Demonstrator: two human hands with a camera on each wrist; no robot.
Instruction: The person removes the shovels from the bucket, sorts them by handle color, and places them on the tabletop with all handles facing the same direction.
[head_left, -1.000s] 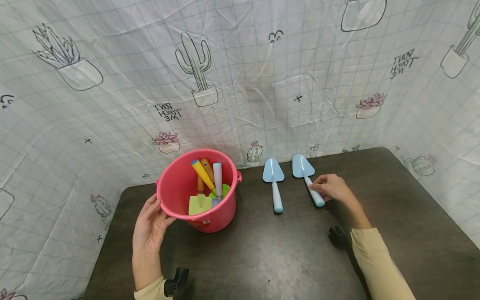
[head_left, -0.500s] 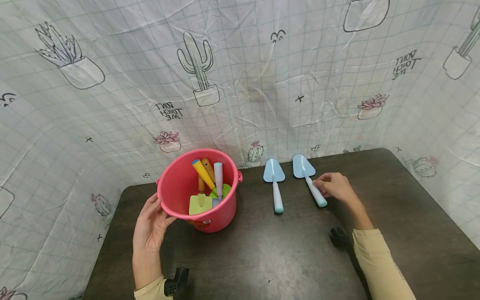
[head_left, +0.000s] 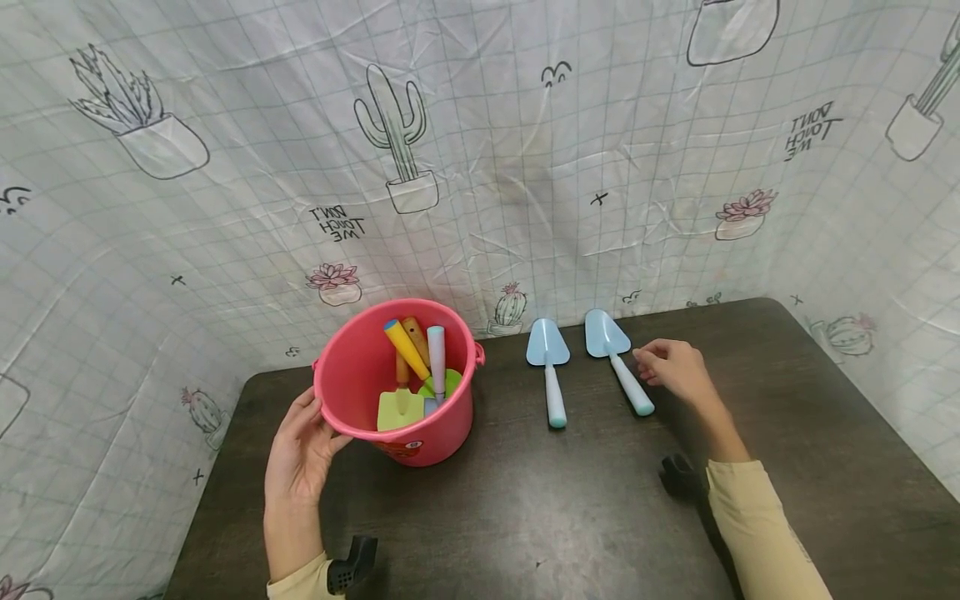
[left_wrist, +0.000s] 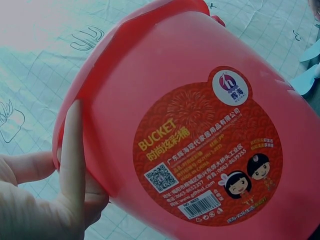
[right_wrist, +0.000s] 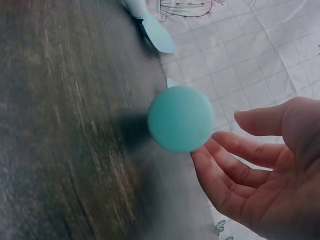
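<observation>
My left hand (head_left: 298, 458) holds the pink bucket (head_left: 450, 429) at the left of its rim; in the left wrist view one finger (left_wrist: 73, 150) lies against the wall under the lip. My right hand (head_left: 678, 371) hovers just right of a light-blue trowel (head_left: 628, 379) with a pale handle, fingers loosely bent and thumb apart from them. From the right wrist, the trowel's turquoise handle end (right_wrist: 181, 119) shows beside the fingertips, with nothing pinched; whether a fingertip touches it I cannot tell. A matching trowel (head_left: 551, 367) lies to its left.
Inside the bucket lean several garden tools, among them a yellow handle (head_left: 407, 343), a lilac handle (head_left: 437, 354) and a yellow-green blade (head_left: 400, 410). Behind the dark table (head_left: 525, 517) hangs a white grid-patterned cloth (head_left: 487, 167) with cactus prints.
My right hand has let go of the right trowel's handle and drawn slightly up and to the right. My left hand and the bucket have stayed in place.
</observation>
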